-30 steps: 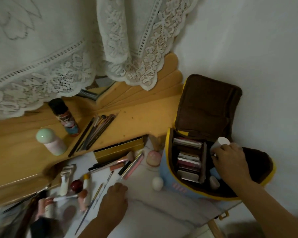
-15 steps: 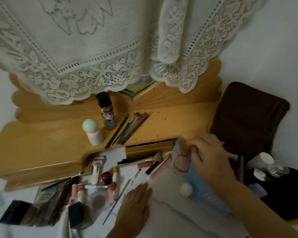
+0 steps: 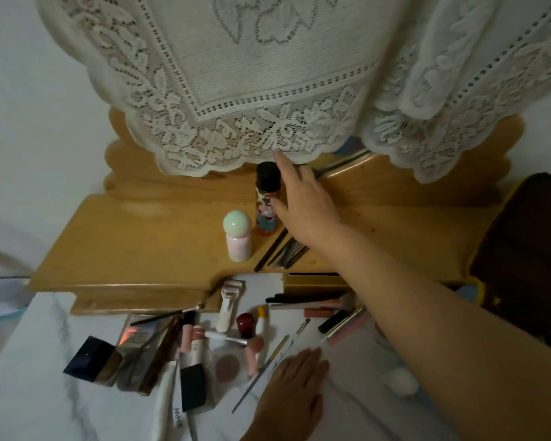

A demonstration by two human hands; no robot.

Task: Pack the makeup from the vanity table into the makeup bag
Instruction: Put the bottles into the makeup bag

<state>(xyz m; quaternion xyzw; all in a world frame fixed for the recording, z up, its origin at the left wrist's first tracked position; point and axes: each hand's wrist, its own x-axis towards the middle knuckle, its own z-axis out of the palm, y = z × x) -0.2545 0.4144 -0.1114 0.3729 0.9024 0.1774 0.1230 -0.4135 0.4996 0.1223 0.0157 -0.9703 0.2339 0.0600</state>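
My right hand (image 3: 303, 202) reaches across the wooden shelf (image 3: 147, 240) to a tall bottle with a black cap (image 3: 267, 198); its thumb touches the bottle's side and the index finger points up past the cap. A pink bottle with a round green cap (image 3: 238, 240) stands just left of it. Several thin brushes (image 3: 283, 251) lie under my wrist. My left hand (image 3: 291, 389) rests flat on the white marble tabletop (image 3: 39, 393). The brown makeup bag (image 3: 528, 249) stands open at the right edge, mostly cut off.
Lipsticks, tubes, brushes, a white roller (image 3: 228, 305), a dark compact (image 3: 88, 358) and a black-capped bottle (image 3: 193, 388) are scattered on the marble. A gold box (image 3: 309, 283) sits below the shelf. White lace cloth (image 3: 252, 90) hangs over the mirror behind. A white round sponge (image 3: 401, 381) lies near my right forearm.
My right hand left the makeup bag and moved left and up to the black-capped bottle on the shelf. The view swung left. My left hand stayed flat on the tabletop.
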